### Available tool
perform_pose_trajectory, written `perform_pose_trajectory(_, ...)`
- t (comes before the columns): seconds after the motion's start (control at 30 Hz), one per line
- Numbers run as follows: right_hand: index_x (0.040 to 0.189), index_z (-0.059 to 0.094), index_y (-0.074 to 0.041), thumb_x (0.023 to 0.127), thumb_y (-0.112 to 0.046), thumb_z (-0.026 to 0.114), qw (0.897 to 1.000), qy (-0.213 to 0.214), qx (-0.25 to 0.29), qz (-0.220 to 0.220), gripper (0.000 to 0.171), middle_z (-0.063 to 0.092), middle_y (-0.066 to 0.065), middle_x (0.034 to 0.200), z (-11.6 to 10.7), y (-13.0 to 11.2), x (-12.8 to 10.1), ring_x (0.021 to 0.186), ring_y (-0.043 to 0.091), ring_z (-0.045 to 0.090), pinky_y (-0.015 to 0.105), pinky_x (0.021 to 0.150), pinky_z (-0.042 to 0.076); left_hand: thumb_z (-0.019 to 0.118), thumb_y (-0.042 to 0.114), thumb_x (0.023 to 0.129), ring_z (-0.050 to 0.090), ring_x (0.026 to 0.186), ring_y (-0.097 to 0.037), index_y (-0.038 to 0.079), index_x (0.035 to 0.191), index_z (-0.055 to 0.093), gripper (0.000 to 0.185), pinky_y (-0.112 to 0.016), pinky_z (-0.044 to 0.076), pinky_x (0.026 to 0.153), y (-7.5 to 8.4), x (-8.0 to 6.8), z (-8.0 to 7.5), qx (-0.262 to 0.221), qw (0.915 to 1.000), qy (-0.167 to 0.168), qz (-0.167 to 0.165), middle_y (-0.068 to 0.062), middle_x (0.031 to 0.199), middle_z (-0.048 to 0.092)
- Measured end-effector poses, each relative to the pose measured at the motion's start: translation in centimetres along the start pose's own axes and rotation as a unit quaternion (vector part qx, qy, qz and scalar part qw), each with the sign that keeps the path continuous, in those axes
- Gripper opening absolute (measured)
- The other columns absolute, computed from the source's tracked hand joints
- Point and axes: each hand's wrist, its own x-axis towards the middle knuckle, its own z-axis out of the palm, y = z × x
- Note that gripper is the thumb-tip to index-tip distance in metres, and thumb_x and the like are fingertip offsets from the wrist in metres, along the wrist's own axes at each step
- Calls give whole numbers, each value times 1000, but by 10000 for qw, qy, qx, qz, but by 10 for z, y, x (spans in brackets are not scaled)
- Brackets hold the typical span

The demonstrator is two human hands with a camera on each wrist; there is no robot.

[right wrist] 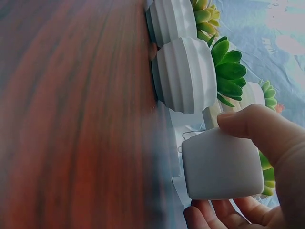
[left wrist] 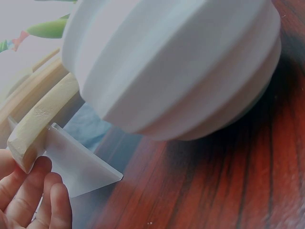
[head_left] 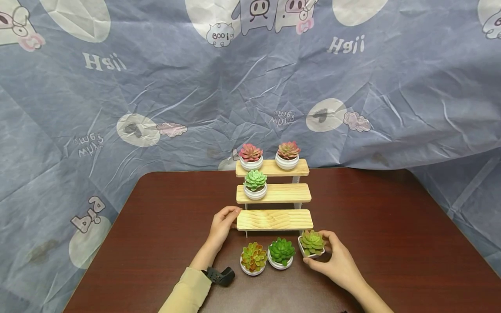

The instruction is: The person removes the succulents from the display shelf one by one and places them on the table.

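A three-tier wooden plant stand (head_left: 274,221) stands at the table's far middle. My left hand (head_left: 224,221) grips the left end of its lowest board (left wrist: 40,119), thumb and fingers around the end, above a clear support leg (left wrist: 78,160). In my right hand (head_left: 335,261) is a succulent in a square white pot (right wrist: 223,164), pinched between thumb and fingers by the stand's front right corner. Left of it are a dark green succulent (head_left: 282,251) and a yellow-green, orange-tipped succulent (head_left: 254,257), both in ribbed round white pots in front of the stand.
On the top board (head_left: 269,167) sit two pink-red succulents, one left (head_left: 251,156) and one right (head_left: 288,154). A pale green succulent (head_left: 255,184) occupies the middle board's left end. Behind the dark red table (head_left: 172,208) hangs a blue printed cloth (head_left: 219,95).
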Motion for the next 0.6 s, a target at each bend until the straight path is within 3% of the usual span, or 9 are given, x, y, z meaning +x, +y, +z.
perform_pose_trajectory(0.13,115,50,-9,61,-25,89,10000,-13,46,-36,69,64,1,95,1,1,-1,81,10,65,30,73,49,59,29,94,60,72,-17,-1,106,66,33,-29,50,61,1,-1,0,-4,10000,-26,40,-6,85,66)
perform_pose_trajectory(0.2,115,50,-9,61,-25,89,10000,-15,62,-47,68,64,1,95,1,2,-1,80,9,65,30,72,49,58,25,95,60,73,-19,-4,107,65,32,-31,51,63,10,-3,1,1,10000,-72,-11,-6,85,66)
perform_pose_trajectory(0.37,115,50,-9,62,-26,89,10000,-41,12,-59,68,63,1,96,3,4,-1,81,11,65,30,72,49,57,23,96,60,74,-19,-3,107,65,30,-35,51,64,8,-2,0,47,10000,-37,-21,-6,86,66)
perform_pose_trajectory(0.43,115,50,-9,62,-27,89,10000,-49,-13,-66,68,63,1,96,3,5,-1,81,11,65,31,73,49,58,27,95,60,72,-16,-2,107,65,32,-33,52,62,-2,1,-1,28,9999,-21,127,-5,86,66)
perform_pose_trajectory(0.6,115,49,-8,61,-25,89,9999,-56,-13,-118,69,63,1,96,5,7,-1,82,13,65,31,74,50,57,27,95,60,71,-14,-2,104,65,31,-29,51,58,-5,0,-1,-38,9986,-109,514,-5,86,66)
